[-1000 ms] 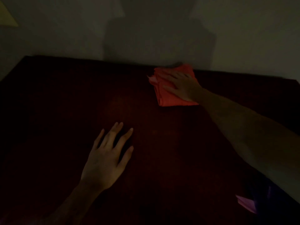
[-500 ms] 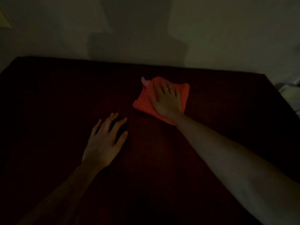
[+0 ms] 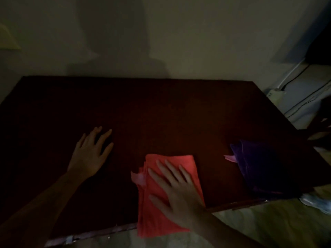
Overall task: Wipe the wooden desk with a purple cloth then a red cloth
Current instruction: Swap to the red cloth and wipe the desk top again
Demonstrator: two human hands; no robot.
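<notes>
The room is dim. A dark wooden desk point(image 3: 161, 108) fills the middle of the view. My right hand point(image 3: 177, 190) lies flat with spread fingers on a folded red cloth point(image 3: 180, 161) at the desk's near edge; the cloth's lower end hangs over that edge. My left hand point(image 3: 89, 154) rests palm down on the bare wood to the left, holding nothing. A folded purple cloth point(image 3: 259, 169) with a pale tag lies at the desk's near right corner, apart from both hands.
A plain wall point(image 3: 179, 42) stands behind the desk. White cables and a plug point(image 3: 275, 92) run along the right side beyond the desk. Pale floor point(image 3: 259, 222) shows below the near edge, with a light shoe point(image 3: 315, 203) at the right.
My right hand has dragged the red cloth from the far side of the desk toward me to the near edge. My left hand stays flat on the desk. The purple cloth has come into view.
</notes>
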